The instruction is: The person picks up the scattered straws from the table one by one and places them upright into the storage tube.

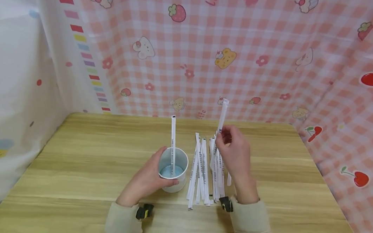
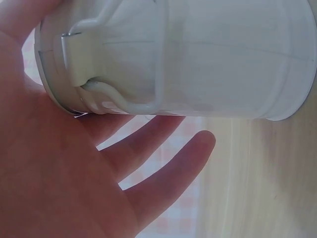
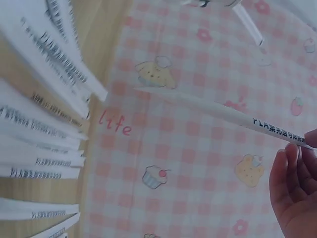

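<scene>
My left hand [image 1: 146, 179] holds a small white bucket [image 1: 174, 189] by its rim, thumb on the near side and fingers spread along the far side. In the left wrist view, the bucket's folded wire handle [image 2: 158, 59] shows beside the palm. One paper-wrapped straw [image 1: 173, 137] stands upright inside the bucket. Between thumb and fingertips, my right hand [image 1: 235, 152] pinches another wrapped straw [image 3: 213, 109], raised above a loose pile of wrapped straws [image 1: 204, 173] to the right of the bucket. Dark print runs along the white wrappers.
The wooden tabletop [image 1: 92, 161] stretches out on both sides of the hands. A pink checked cloth [image 1: 195, 71] hangs along the back and right edges, and a white cloth [image 1: 21, 69] hangs at left. Black straps with buckles sit at both wrists.
</scene>
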Available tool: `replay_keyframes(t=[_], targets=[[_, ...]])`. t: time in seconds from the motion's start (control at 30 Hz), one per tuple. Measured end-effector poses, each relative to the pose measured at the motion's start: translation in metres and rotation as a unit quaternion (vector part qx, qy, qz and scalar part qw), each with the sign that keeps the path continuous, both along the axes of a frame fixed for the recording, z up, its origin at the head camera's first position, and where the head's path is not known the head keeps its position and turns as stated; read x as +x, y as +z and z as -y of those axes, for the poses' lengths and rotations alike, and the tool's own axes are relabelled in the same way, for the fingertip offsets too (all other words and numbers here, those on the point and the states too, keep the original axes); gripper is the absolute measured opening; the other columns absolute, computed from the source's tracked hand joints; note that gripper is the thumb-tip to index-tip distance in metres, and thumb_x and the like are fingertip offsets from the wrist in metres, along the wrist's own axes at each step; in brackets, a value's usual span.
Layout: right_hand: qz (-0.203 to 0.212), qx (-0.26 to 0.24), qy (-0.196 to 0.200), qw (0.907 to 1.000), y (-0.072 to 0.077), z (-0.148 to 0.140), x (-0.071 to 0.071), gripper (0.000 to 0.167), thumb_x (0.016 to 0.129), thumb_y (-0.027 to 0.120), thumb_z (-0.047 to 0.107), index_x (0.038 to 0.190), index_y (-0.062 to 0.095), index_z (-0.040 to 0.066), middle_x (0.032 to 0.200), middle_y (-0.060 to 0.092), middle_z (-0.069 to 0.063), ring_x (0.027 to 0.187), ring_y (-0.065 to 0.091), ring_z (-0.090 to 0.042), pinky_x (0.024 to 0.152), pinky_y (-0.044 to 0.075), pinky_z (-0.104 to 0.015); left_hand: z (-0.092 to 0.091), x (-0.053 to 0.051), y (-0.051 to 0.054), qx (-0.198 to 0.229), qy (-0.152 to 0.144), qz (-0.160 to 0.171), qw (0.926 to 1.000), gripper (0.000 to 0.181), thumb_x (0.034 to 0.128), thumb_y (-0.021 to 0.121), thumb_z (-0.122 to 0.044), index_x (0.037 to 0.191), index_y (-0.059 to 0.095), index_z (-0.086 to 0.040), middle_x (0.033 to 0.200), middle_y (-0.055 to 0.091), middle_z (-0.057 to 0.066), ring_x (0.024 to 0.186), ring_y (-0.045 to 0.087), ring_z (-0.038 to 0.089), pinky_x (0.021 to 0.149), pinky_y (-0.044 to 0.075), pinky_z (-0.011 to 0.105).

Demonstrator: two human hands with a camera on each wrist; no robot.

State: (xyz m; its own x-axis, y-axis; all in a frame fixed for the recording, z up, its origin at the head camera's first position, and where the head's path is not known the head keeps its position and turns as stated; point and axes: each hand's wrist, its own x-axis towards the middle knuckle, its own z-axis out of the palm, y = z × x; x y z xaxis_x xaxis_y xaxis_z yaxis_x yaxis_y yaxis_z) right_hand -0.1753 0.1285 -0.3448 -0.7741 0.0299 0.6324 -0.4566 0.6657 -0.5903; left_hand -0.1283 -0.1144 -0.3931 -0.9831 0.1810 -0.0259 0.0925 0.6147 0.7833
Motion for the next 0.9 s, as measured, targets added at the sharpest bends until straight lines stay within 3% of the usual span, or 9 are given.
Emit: replay_keyframes(t=[0.47, 0.7, 0.9], targets=[[-0.079, -0.055, 0.027, 0.9950, 0.009, 0.015, 0.017, 0.015, 0.082, 0.060, 0.010, 0.095, 0.058, 0.004, 0.082, 0.058, -0.002, 0.071, 0.054, -0.010, 0.064, 0.047, -0.022, -0.001, 0.001, 0.000, -0.006, 0.003, -0.004, 1.0000, 0.104, 0.0580, 0.082, -0.038, 0.141, 0.022, -0.016, 0.129, 0.040, 0.005, 0.110, 0.044, 0.026, 0.086, 0.040, 0.044], [-0.188, -0.099, 0.073, 0.9744, 0.021, 0.025, 0.028, 0.016, 0.081, 0.059, 0.010, 0.091, 0.059, -0.002, 0.080, 0.059, -0.005, 0.071, 0.056, -0.013, 0.066, 0.047, -0.022, 0.000, 0.001, 0.000, -0.013, -0.003, -0.015, 0.9998, 0.105, 0.0579, 0.081, -0.041, 0.141, 0.022, -0.015, 0.129, 0.041, 0.006, 0.110, 0.045, 0.025, 0.086, 0.040, 0.043], [-0.215, -0.095, 0.108, 0.9659, 0.030, 0.040, 0.040, 0.017, 0.079, 0.058, 0.009, 0.091, 0.060, -0.003, 0.081, 0.059, -0.007, 0.070, 0.057, -0.015, 0.066, 0.047, -0.022, 0.000, 0.001, -0.001, 0.000, -0.008, -0.025, 0.9997, 0.103, 0.0586, 0.082, -0.038, 0.140, 0.023, -0.013, 0.127, 0.042, 0.007, 0.110, 0.045, 0.026, 0.087, 0.039, 0.043]])
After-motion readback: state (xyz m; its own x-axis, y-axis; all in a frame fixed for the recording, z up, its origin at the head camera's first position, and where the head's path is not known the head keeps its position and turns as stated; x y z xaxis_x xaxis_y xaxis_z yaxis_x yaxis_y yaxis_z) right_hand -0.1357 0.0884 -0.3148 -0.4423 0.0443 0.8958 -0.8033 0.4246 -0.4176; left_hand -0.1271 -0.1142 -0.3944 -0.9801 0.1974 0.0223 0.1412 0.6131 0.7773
